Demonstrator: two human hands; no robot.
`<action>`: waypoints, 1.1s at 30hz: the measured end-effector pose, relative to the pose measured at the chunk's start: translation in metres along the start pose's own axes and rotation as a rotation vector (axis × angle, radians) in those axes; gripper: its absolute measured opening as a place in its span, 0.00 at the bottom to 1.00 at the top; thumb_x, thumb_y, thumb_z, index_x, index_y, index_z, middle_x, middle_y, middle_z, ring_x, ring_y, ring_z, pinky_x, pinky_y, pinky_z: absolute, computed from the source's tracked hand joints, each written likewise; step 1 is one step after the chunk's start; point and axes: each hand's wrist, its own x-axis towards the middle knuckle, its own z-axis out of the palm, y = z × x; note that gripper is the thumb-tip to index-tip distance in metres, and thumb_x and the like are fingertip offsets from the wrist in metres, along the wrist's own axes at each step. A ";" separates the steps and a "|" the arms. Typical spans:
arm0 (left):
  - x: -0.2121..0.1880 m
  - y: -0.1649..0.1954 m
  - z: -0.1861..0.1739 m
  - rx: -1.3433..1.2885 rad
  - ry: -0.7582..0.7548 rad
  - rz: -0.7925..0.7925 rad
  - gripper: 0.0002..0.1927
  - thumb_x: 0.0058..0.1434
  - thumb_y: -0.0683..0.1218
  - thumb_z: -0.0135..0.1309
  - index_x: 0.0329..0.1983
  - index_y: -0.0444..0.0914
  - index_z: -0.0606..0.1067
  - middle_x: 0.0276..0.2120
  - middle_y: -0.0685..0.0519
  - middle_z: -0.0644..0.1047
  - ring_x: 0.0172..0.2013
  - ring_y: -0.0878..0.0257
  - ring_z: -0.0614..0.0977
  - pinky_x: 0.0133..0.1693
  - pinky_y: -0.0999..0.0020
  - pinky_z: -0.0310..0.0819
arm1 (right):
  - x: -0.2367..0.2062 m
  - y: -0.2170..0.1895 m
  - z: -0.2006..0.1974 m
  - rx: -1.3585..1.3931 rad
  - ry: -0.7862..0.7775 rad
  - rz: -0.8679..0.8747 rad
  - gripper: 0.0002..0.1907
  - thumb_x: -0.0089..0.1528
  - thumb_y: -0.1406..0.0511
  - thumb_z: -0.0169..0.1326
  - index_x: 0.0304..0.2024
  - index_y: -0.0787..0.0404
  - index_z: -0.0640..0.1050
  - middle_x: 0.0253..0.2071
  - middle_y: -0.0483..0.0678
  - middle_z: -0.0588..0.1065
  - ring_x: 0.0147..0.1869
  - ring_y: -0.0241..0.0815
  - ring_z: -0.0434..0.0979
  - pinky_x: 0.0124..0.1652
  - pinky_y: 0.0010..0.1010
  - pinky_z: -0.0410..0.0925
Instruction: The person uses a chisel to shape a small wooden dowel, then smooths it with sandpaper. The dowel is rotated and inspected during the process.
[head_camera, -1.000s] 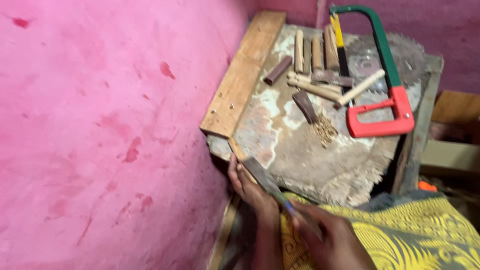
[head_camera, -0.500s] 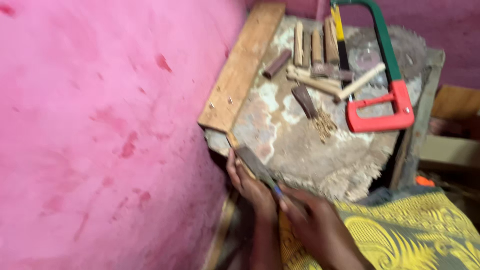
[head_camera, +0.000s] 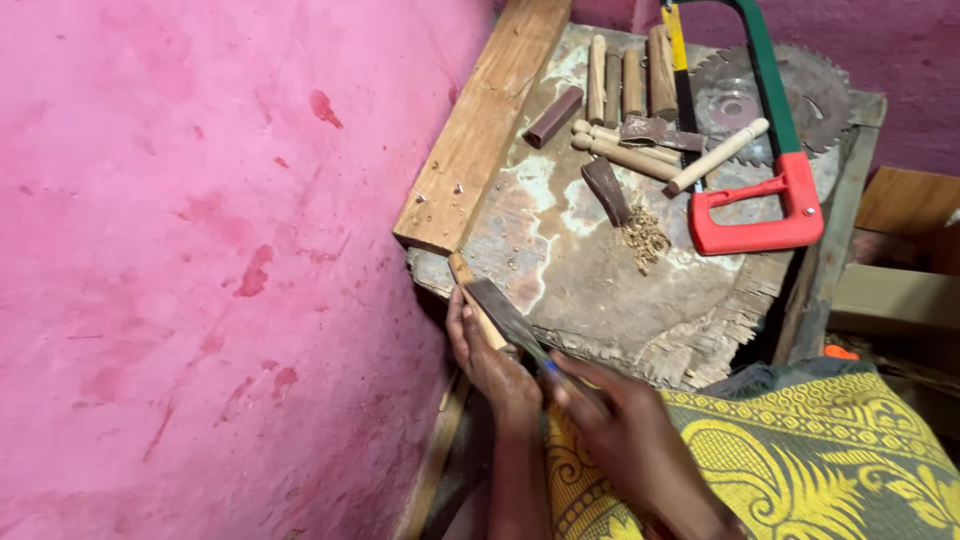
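Left hand (head_camera: 490, 355): closed around a slim pale wooden stick (head_camera: 476, 302), held at the near left corner of the surface, close to the pink wall.
Right hand (head_camera: 625, 425): clamped on the handle end of a flat grey metal file (head_camera: 510, 318), just beside the left hand, nearly touching it.
Slim pale wooden stick: slanted, upper end poking past the left fingers toward the plank, lower part hidden in the fist.
Flat grey metal file: laid across the stick, blade slanting up and left, tip over the surface's near edge.
Surface (head_camera: 600, 290): worn, stained round slab with a ragged, splintered front edge.
Long light-brown wooden plank (head_camera: 480, 125): lying along the left side of the surface, against the wall, two small holes near its close end.
Hacksaw with green frame and red handle (head_camera: 775, 165): flat on the right side, red handle nearest, frame running away from the camera.
Round toothed saw blade (head_camera: 765, 95): lying under the hacksaw at the far right.
Turned pale wooden pegs (head_camera: 625, 150): several in the middle, some side by side at the far edge, others crossed.
Dark brown wooden blocks (head_camera: 607, 190): one short piece near the pegs, another further up toward the plank.
Small heap of wood shavings (head_camera: 645, 238): just beside the lower dark block.
Pink painted wall (head_camera: 200, 260): filling the left, blotched with darker red marks.
Yellow and green patterned cloth (head_camera: 800, 460): over the lap, under the right forearm.
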 end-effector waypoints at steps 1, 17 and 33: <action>0.000 0.000 0.001 -0.040 -0.003 0.014 0.21 0.69 0.49 0.45 0.64 0.40 0.72 0.60 0.49 0.75 0.56 0.58 0.77 0.56 0.61 0.73 | -0.008 0.000 -0.004 0.025 -0.031 0.258 0.20 0.66 0.59 0.58 0.57 0.60 0.80 0.39 0.49 0.80 0.40 0.32 0.75 0.38 0.27 0.68; 0.015 -0.032 -0.010 -0.060 -0.031 0.143 0.21 0.72 0.45 0.43 0.64 0.35 0.72 0.57 0.48 0.76 0.51 0.60 0.78 0.53 0.66 0.73 | -0.061 0.040 -0.007 0.115 -0.002 0.648 0.21 0.59 0.64 0.61 0.56 0.53 0.82 0.26 0.38 0.81 0.25 0.28 0.70 0.25 0.23 0.65; 0.001 -0.013 -0.001 -0.206 -0.043 0.053 0.21 0.70 0.47 0.45 0.65 0.40 0.70 0.39 0.52 0.77 0.29 0.69 0.74 0.29 0.74 0.71 | -0.076 0.069 0.008 0.265 0.078 0.689 0.21 0.59 0.62 0.64 0.55 0.55 0.85 0.16 0.42 0.72 0.19 0.31 0.64 0.23 0.23 0.57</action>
